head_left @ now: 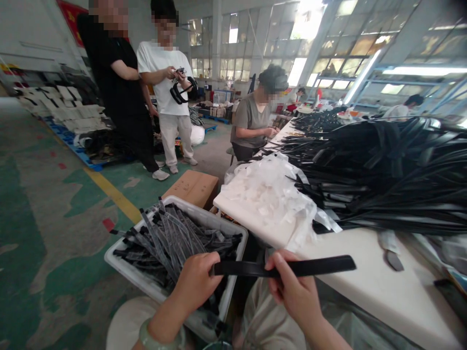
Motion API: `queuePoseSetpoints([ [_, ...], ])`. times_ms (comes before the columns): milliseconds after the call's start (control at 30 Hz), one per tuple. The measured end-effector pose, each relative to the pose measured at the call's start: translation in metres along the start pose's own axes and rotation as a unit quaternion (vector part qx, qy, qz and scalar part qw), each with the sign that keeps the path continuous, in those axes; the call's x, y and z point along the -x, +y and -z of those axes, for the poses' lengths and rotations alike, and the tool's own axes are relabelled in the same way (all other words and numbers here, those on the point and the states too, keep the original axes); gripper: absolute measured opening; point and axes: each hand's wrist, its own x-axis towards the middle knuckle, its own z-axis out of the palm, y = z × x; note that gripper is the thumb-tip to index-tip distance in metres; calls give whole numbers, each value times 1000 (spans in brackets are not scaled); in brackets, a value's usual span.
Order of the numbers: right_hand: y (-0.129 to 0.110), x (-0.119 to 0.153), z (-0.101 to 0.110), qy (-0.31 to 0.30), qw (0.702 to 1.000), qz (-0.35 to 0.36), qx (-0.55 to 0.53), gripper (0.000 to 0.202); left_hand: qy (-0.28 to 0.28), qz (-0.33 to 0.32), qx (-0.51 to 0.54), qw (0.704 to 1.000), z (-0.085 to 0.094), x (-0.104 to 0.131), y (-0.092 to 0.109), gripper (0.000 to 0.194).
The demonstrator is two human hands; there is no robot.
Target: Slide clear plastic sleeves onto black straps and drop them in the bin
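A flat black strap [321, 266], which looks like a belt strap, stretches sideways in front of me, above my lap. Its left end is gripped in my left hand [199, 279], thumb and fingers closed on it. My right hand [294, 287] pinches the same strap near its middle, and the rounded right end sticks out beyond the fingers. Below and left of the strap stands a white plastic bin [239, 272] full of black straps in clear sleeves [178, 233]. On the table to the right lies a big heap of black straps [383, 175].
The white table [350, 253] runs along my right, bearing a pile of clear plastic sleeves [270, 189]. A cardboard box [193, 187] sits behind the bin. One person [253, 116] works seated at the table; two people [166, 73] stand at the left. Loaded blue pallets [73, 148] lie beyond.
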Motion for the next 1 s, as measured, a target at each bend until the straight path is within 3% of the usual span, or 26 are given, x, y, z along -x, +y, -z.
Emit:
queuePoseSetpoints([
  [133,11,-1,-23,-58,997,-9,55,47,-5,-9,32,999,-5,-4,15,24],
  [300,-17,-1,-8,-29,999,9,8,40,4,1,2,1000,11,-9,-5,17],
  [400,-36,1,3,-133,989,54,-45,32,-14,-7,-12,1000,17,-12,-12,15],
  [467,-39,0,4,-214,973,80,-25,28,-24,-18,-9,1000,15,-13,-6,15],
  [633,-17,-16,-19,-300,941,102,119,18,-23,-50,6,998,7,-14,19,15],
  [733,-2,-21,-29,-289,940,110,145,23,-28,-64,3,998,7,-15,21,17],
  [900,0,-16,-24,-95,993,64,38,29,-17,-41,-27,999,13,-19,7,13],
  [933,-1,-15,-24,-83,994,55,47,31,-17,-40,-32,999,13,-20,6,13],
  [1000,-1,-15,-30,-120,988,30,91,34,-22,-46,-44,998,12,-21,7,13],
])
